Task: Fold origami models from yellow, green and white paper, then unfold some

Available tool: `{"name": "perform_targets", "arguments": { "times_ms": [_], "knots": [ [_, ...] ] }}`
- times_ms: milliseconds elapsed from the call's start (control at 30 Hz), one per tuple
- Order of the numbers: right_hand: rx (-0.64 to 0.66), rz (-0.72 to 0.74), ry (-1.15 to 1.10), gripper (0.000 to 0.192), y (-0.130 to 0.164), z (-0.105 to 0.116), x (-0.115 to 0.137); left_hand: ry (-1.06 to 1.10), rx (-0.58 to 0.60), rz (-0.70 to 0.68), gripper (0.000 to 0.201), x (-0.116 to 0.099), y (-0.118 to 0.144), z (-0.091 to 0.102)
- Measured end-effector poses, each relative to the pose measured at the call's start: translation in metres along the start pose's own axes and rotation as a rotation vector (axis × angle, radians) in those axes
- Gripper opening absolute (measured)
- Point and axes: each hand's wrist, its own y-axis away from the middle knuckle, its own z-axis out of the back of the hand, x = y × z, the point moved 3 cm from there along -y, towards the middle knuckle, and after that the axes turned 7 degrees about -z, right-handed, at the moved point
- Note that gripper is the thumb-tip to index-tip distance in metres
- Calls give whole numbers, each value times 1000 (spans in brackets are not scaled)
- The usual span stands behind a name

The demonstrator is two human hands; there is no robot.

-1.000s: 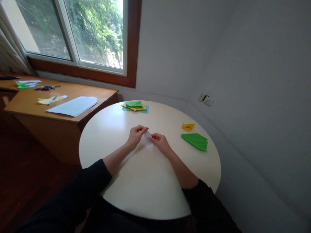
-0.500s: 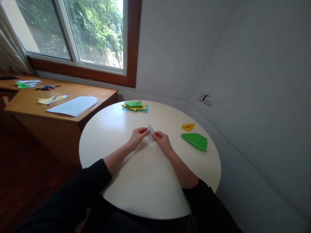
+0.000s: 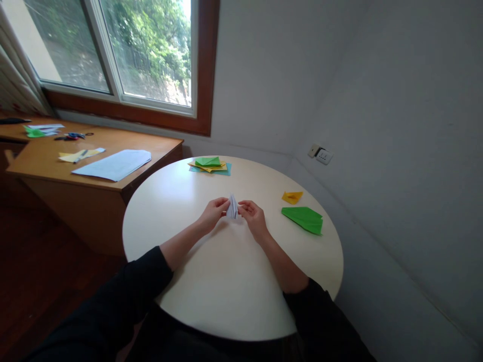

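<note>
We held the small white folded paper pinched between our left hand and right hand, each grip closed on it, above the bench. Since a moment before, its point had turned upright and our hands had drawn closer.

Round white table standing by grey wall. Green folded plane lying just beside small yellow folded piece. Coloured paper stack sitting at far edge. White sheet and scissors lying on wooden desk under window. Wall socket showing at right.
</note>
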Motion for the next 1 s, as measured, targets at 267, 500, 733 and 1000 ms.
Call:
{"name": "perform_targets", "arguments": {
  "times_ms": [267, 500, 733, 1000],
  "knots": [
    [-28, 155, 103, 26, 2, 0, 3, -14, -9, 50, 28, 3, 0, 0],
    [-14, 197, 254, 30, 5, -1, 6, -53, 9, 40, 30, 2, 0, 0],
    [-34, 260, 385, 29, 6, -1, 8, -85, 37, 57, 32, 1, 3, -1],
    [-58, 265, 448, 16, 5, 1, 7, -203, 58, 60, 37, 3, 1, 1]
  ]
}}
